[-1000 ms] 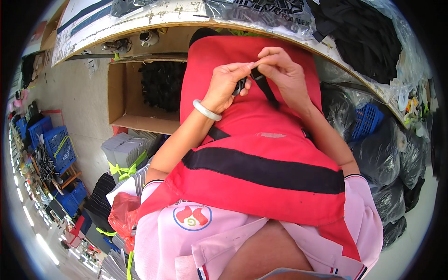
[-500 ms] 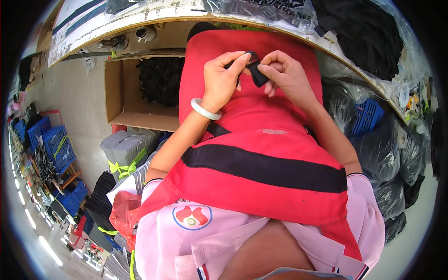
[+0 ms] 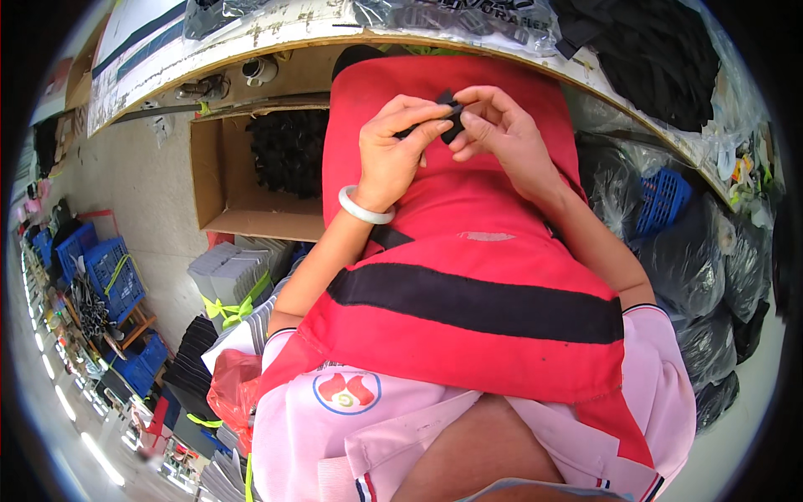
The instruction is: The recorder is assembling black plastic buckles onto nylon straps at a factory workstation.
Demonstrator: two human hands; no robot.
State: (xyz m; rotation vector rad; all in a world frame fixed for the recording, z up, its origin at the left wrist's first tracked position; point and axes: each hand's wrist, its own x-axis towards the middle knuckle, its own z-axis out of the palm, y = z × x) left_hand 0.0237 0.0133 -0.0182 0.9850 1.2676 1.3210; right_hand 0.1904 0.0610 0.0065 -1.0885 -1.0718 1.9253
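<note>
Head camera looks straight down the person's front, over a pink shirt and a red apron crossed by a broad black band. Both hands meet at about twelve o'clock in the picture, just under the curved edge of the workbench. The left hand, with a pale bangle round the wrist, has its fingers curled and pinches one end of a small black piece between thumb and forefinger. The right hand grips the other end of the same piece with its fingertips, the remaining fingers bent loosely behind. The black piece sits between the two hands, held clear of the apron and touching nothing else; it is too small and too covered by fingers to say what it is, perhaps a scrap of strap or fabric.

At about ten o'clock from the hands an open cardboard box lies on its side below the bench, with a heap of dark parts inside. At three o'clock stand dark plastic bags and a blue crate. Down at eight o'clock lie tied bundles of grey material, and further out more blue crates.
</note>
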